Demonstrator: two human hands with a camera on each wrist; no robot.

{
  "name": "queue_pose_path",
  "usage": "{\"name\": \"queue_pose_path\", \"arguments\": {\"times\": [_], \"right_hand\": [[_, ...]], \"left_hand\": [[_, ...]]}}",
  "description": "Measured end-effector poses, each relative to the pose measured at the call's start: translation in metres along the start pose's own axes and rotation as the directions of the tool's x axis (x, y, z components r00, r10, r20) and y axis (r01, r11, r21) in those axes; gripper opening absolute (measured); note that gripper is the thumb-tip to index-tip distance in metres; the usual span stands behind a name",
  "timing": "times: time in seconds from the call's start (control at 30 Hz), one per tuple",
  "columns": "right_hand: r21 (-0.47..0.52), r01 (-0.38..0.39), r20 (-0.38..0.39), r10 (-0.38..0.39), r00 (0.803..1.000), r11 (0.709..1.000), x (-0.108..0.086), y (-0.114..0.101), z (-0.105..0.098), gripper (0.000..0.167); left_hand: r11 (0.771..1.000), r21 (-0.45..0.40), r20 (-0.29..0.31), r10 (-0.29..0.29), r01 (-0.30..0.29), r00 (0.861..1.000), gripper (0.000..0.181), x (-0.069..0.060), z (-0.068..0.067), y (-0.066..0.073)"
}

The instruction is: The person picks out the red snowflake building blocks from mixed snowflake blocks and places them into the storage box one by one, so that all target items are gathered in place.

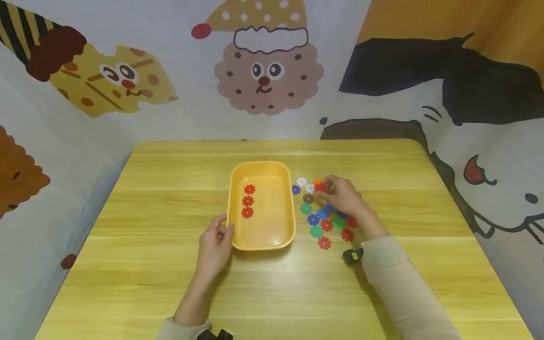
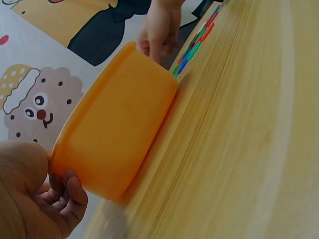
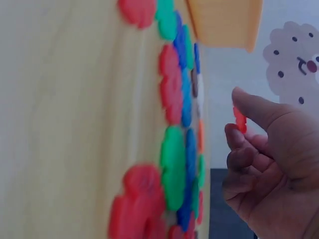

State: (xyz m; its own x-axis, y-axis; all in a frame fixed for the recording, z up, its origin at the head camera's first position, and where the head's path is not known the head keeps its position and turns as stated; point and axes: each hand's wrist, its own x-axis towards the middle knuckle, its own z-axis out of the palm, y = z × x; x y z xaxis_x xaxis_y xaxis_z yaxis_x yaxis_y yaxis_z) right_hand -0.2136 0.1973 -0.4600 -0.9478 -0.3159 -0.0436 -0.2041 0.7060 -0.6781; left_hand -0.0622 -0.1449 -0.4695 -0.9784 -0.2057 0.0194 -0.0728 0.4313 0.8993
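A yellow plastic tray [image 1: 263, 161] stands on the table, and three red snowflake discs [image 1: 248, 201] lie in a column on the left of its floor. My left hand [image 1: 216, 245] grips the tray's near left rim, with the thumb at the edge and the fingers curled against the outer wall in the left wrist view. Over the far part of the loose discs, my right hand [image 1: 345, 196] pinches a red snowflake disc [image 3: 239, 119] between thumb and fingers, raised off the table in the right wrist view.
Right of the tray lie several loose snowflake discs, among them a green disc [image 1: 316, 231], a blue disc [image 1: 313, 219], a white disc [image 1: 301, 182] and a brown disc [image 1: 308, 198]. Behind the wooden table [image 1: 170, 189] hangs a cartoon-printed cloth [image 1: 182, 47].
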Motion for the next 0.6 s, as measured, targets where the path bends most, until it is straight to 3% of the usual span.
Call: {"name": "queue_pose_path", "arguments": {"times": [0.33, 0.6], "right_hand": [[0.08, 0.149, -0.101, -0.141, 0.985, 0.986, 0.001, -0.03, 0.005, 0.038], [0.133, 0.297, -0.092, -0.286, 0.954, 0.946, 0.001, -0.061, 0.02, 0.036]], "left_hand": [[1.0, -0.012, -0.019, 0.015, -0.016, 1.0, 0.037, -0.001, 0.001, 0.0], [1.0, -0.026, -0.024, 0.005, -0.006, 1.0, 0.038, -0.001, 0.003, -0.001]]}}
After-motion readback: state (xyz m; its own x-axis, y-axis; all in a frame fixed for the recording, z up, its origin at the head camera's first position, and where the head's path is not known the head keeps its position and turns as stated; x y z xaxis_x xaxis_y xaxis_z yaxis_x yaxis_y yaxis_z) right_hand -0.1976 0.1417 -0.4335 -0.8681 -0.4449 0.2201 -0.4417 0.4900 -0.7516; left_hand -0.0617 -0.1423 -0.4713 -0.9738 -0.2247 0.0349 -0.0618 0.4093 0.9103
